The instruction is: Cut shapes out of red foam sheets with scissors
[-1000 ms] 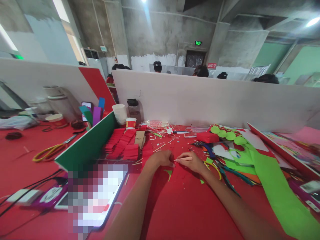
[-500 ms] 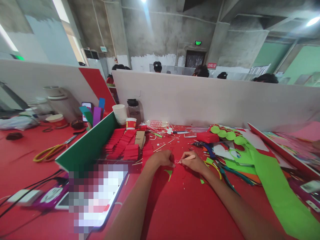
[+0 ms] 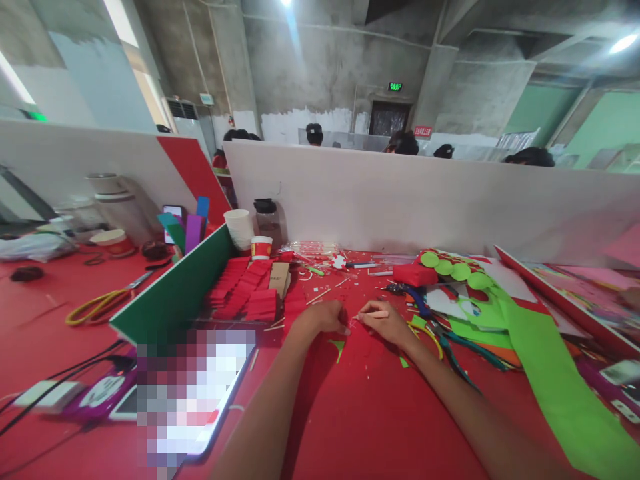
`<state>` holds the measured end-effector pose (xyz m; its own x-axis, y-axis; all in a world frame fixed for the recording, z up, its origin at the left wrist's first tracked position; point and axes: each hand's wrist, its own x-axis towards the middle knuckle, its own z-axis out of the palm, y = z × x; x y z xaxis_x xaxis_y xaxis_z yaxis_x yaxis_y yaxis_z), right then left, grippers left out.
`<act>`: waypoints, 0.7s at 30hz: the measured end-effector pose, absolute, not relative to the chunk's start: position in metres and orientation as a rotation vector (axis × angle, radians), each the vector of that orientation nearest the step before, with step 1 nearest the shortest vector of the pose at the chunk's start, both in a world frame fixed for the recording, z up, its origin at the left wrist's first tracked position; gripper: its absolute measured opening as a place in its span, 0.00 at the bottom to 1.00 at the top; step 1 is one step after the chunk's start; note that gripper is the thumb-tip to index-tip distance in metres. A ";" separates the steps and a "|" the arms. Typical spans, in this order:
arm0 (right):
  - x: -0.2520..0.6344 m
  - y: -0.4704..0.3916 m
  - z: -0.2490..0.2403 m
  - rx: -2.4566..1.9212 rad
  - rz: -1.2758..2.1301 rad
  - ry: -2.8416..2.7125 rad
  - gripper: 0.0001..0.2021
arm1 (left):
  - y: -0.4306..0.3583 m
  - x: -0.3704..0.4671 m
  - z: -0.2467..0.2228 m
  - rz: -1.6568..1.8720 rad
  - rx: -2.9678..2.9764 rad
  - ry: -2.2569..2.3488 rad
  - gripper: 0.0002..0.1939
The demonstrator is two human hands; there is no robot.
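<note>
My right hand (image 3: 387,321) is closed around a pale pencil (image 3: 379,313), its tip low over a red sheet (image 3: 367,347). Thin whitish marks show on the sheet by the tip. To the left, my left hand (image 3: 325,317) rests on the red material, thumb and forefinger apart in a curve; its other fingers are partly hidden. Just below it lies a small green scrap (image 3: 337,349). Red sheet and red tabletop blend, so the sheet's edges are hard to make out.
Stacked red pieces (image 3: 245,287) lie left of my hands, with a phone-like lit screen (image 3: 215,393) nearer. Pliers (image 3: 450,347), green sheets (image 3: 540,360) and a red block (image 3: 415,275) are at right. A paper cup (image 3: 261,248) stands before the white partition (image 3: 400,207).
My right hand and the pencil have shifted slightly up and away, and the pencil lies a little flatter. My left hand stays in place.
</note>
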<state>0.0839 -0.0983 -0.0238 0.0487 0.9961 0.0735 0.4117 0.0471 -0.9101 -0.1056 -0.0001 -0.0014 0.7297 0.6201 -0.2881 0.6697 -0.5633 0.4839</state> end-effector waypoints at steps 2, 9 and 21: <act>0.084 -0.097 -0.025 -1.486 0.894 -1.497 0.11 | 0.002 -0.105 -0.003 -0.140 2.359 0.949 0.15; 0.084 -0.097 -0.026 -1.500 0.889 -1.504 0.10 | 0.002 -0.104 -0.003 -0.147 2.366 0.976 0.17; 0.085 -0.098 -0.020 -1.597 0.827 -1.511 0.06 | 0.000 -0.105 0.000 -0.143 2.339 0.959 0.13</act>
